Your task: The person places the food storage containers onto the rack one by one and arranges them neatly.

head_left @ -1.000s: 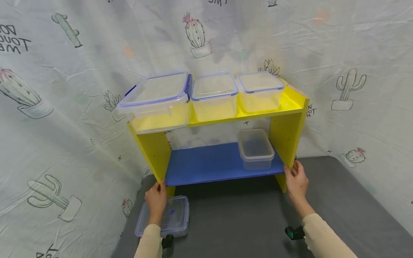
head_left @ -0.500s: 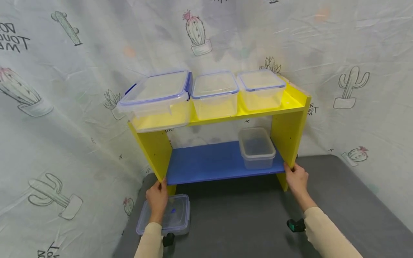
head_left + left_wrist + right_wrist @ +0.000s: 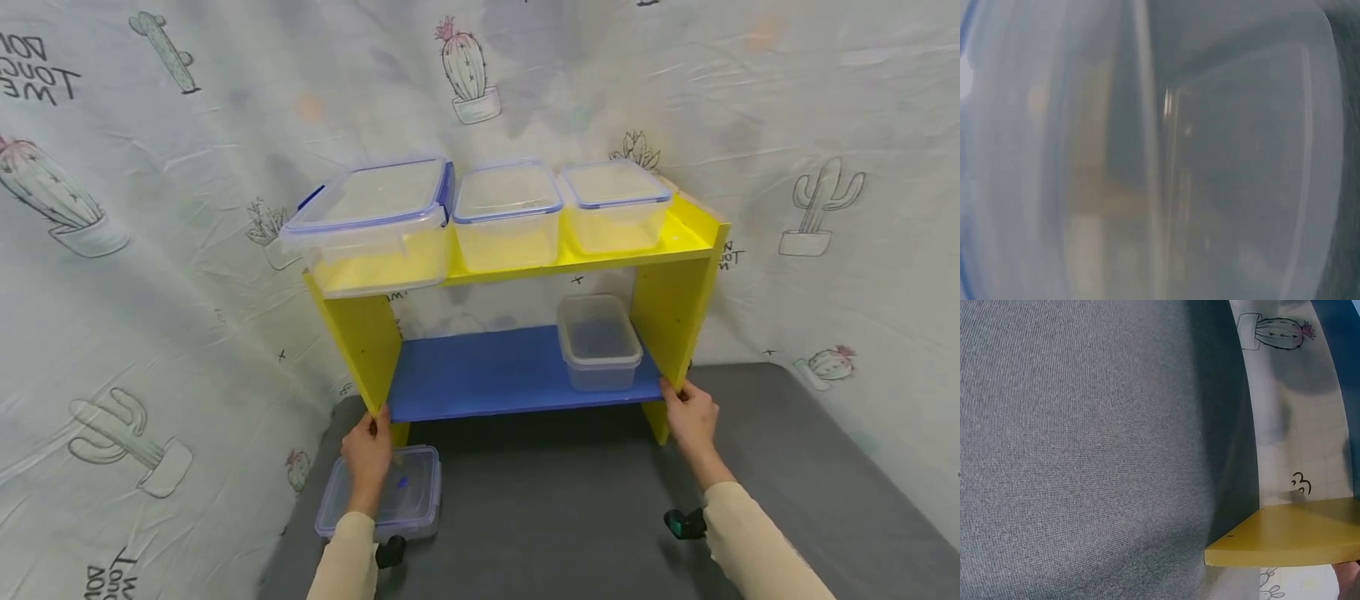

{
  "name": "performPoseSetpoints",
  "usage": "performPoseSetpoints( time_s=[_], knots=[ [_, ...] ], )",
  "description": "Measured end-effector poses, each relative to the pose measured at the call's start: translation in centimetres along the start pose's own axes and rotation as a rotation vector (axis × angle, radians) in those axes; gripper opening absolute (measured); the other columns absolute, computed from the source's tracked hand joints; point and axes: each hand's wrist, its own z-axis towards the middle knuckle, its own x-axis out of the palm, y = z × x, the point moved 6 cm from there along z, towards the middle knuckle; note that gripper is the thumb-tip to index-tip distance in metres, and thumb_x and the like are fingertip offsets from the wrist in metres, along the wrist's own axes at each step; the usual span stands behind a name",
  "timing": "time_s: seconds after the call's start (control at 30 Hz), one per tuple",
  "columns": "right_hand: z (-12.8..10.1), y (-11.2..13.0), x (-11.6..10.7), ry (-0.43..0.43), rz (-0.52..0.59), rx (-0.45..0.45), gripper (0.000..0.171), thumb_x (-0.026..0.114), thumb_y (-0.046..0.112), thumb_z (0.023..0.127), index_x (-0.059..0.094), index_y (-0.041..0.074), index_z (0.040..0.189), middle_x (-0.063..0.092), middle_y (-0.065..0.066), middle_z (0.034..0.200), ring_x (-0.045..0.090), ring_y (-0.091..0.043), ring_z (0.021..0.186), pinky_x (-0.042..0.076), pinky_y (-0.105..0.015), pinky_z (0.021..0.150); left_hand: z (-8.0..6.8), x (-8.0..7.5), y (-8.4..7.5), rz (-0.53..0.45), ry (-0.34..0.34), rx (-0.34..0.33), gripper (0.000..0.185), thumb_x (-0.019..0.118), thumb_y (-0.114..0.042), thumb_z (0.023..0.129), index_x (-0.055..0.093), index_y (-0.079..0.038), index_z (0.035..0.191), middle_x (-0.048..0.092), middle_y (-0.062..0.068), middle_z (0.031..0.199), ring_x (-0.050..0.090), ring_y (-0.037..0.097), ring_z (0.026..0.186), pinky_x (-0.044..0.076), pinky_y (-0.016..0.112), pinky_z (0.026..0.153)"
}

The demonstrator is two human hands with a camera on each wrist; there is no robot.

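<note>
In the head view, a yellow shelf unit (image 3: 360,350) with a blue lower board (image 3: 480,375) stands on the grey table. My left hand (image 3: 367,454) pinches the front edge of its left side panel, at the blue board's height. On the other side my right hand (image 3: 692,417) grips the right side panel at a similar height. The right wrist view shows that yellow panel (image 3: 1285,537) with a bit of the fingers (image 3: 1350,581) at the edge. Clear plastic, blurred and close, fills the left wrist view; the left hand is hidden there.
Three lidded clear containers stand on top: a large one (image 3: 375,229), a medium one (image 3: 506,217) and another (image 3: 618,208). A clear container (image 3: 600,342) sits on the blue board's right. Under my left forearm lies a flat lidded box (image 3: 408,492) on the table (image 3: 540,508).
The head view has shifted slightly, so the scene sits a little differently in it. Both hands keep their hold on the side panels, and the containers stay where they were on the shelf.
</note>
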Motion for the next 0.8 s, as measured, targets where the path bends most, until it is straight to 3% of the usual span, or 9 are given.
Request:
performPoseSetpoints(
  time_s=[0.07, 0.17, 0.3, 0.43, 0.6, 0.7, 0.8],
  knots=[
    [0.0, 0.1, 0.2, 0.003, 0.005, -0.006, 0.042, 0.056, 0.038, 0.097, 0.070, 0.001, 0.109, 0.070, -0.025, 0.102, 0.066, -0.038, 0.089, 0.055, -0.047, 0.072, 0.0, -0.2, 0.2, -0.020, 0.052, 0.018, 0.032, 0.055, -0.034, 0.099, 0.063, -0.011, 0.079, 0.053, 0.004, 0.057, 0.042, 0.015, 0.050, 0.032, 0.030, 0.051],
    [0.0, -0.1, 0.3, 0.000, 0.005, -0.003, 0.041, 0.056, 0.039, 0.097, 0.070, 0.001, 0.107, 0.071, -0.023, 0.101, 0.065, -0.036, 0.088, 0.054, -0.035, 0.067, 0.0, -0.7, 0.6, -0.014, 0.121, 0.045, 0.030, 0.052, -0.032, 0.101, 0.069, -0.009, 0.098, 0.065, 0.007, 0.070, 0.055, 0.020, 0.061, 0.041, 0.034, 0.058],
    [0.1, -0.1, 0.2, -0.018, 0.007, -0.006, 0.039, 0.057, 0.037, 0.096, 0.070, 0.002, 0.105, 0.071, -0.022, 0.099, 0.064, -0.034, 0.086, 0.046, -0.022, 0.062, 0.4, -1.7, 1.3, 0.017, 0.211, 0.038, 0.039, 0.042, -0.033, 0.104, 0.069, -0.005, 0.111, 0.073, 0.013, 0.090, 0.067, 0.030, 0.079, 0.050, 0.045, 0.071],
    [0.1, -0.1, 0.2, -0.034, 0.013, -0.008, 0.038, 0.058, 0.037, 0.096, 0.071, 0.002, 0.103, 0.071, -0.022, 0.097, 0.065, -0.034, 0.085, 0.046, -0.021, 0.060, 1.3, -2.5, 2.7, 0.098, 0.350, -0.041, 0.046, 0.036, -0.034, 0.106, 0.064, -0.002, 0.122, 0.071, 0.020, 0.109, 0.066, 0.039, 0.099, 0.049, 0.054, 0.084],
    [0.1, -0.3, 0.3, -0.026, 0.018, 0.005, 0.038, 0.058, 0.037, 0.096, 0.071, 0.003, 0.106, 0.072, -0.021, 0.100, 0.066, -0.035, 0.088, 0.046, -0.023, 0.063, 1.1, -3.2, 5.1, 0.200, 0.564, -0.121, 0.041, 0.041, -0.022, 0.103, 0.058, 0.007, 0.127, 0.061, 0.028, 0.125, 0.057, 0.046, 0.116, 0.045, 0.056, 0.094],
    [0.1, -0.3, 0.3, -0.022, 0.020, 0.003, 0.038, 0.058, 0.038, 0.096, 0.071, 0.004, 0.106, 0.072, -0.021, 0.100, 0.065, -0.035, 0.090, 0.046, -0.026, 0.067, 0.3, -3.5, 6.5, 0.164, 0.653, -0.192, 0.042, 0.044, -0.022, 0.103, 0.056, 0.010, 0.127, 0.059, 0.030, 0.127, 0.055, 0.048, 0.118, 0.045, 0.056, 0.095],
    [0.1, -0.3, 0.2, -0.019, 0.022, -0.006, 0.039, 0.056, 0.038, 0.097, 0.071, 0.003, 0.105, 0.072, -0.022, 0.099, 0.065, -0.035, 0.089, 0.046, -0.028, 0.067, -0.5, -3.8, 7.5, 0.059, 0.707, -0.294, 0.045, 0.046, -0.025, 0.103, 0.053, 0.011, 0.129, 0.056, 0.031, 0.130, 0.052, 0.047, 0.121, 0.042, 0.056, 0.097]
  ],
)
